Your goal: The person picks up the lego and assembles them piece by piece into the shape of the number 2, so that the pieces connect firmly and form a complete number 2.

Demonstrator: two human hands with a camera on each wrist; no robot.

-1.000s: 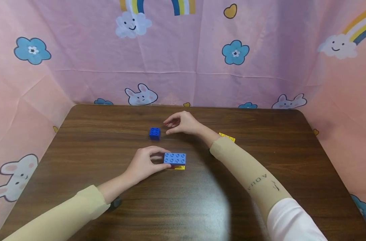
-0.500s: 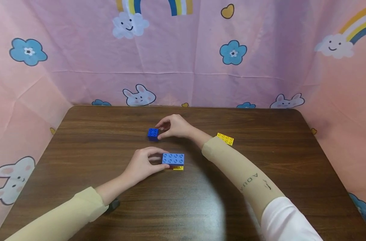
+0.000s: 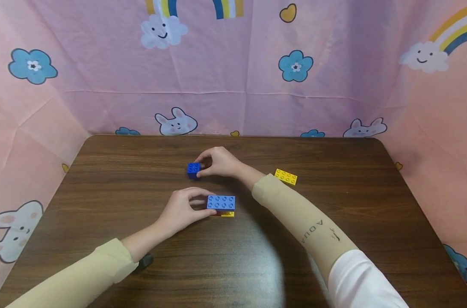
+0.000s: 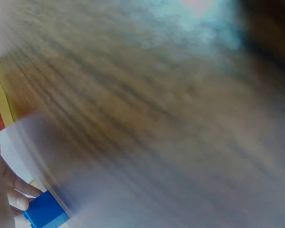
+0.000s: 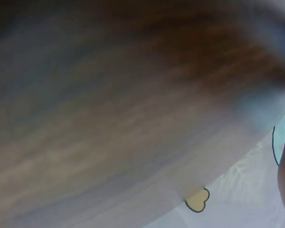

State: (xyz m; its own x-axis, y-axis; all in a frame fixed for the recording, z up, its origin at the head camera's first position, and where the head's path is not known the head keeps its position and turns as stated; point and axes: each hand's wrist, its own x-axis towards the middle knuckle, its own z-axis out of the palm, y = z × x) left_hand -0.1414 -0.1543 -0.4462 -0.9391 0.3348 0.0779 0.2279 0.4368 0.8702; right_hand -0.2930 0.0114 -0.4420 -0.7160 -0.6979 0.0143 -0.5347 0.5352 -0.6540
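My left hand [image 3: 182, 208] holds a stack of toy bricks by its left end, thumb in front and fingers behind. On top is a light blue eight-stud brick [image 3: 221, 202]; below it show a yellow brick [image 3: 228, 214] and a bit of red. Farther back, my right hand [image 3: 220, 162] pinches a small dark blue four-stud brick [image 3: 193, 170] from its right side, thumb at the front. In the left wrist view that blue brick [image 4: 46, 212] appears at the lower left, with fingers against it. The right wrist view shows mostly blurred table.
A flat yellow eight-stud brick [image 3: 285, 176] lies on the brown table [image 3: 345, 205], just beyond my right sleeve [image 3: 295, 205]. A small dark object [image 3: 144, 262] sits partly behind my left sleeve. A printed pink curtain [image 3: 218, 77] rises behind the table and along both sides.
My right hand has moved left to the dark blue brick and now pinches it. The yellow brick has come fully out from behind the sleeve. My left hand keeps its hold.
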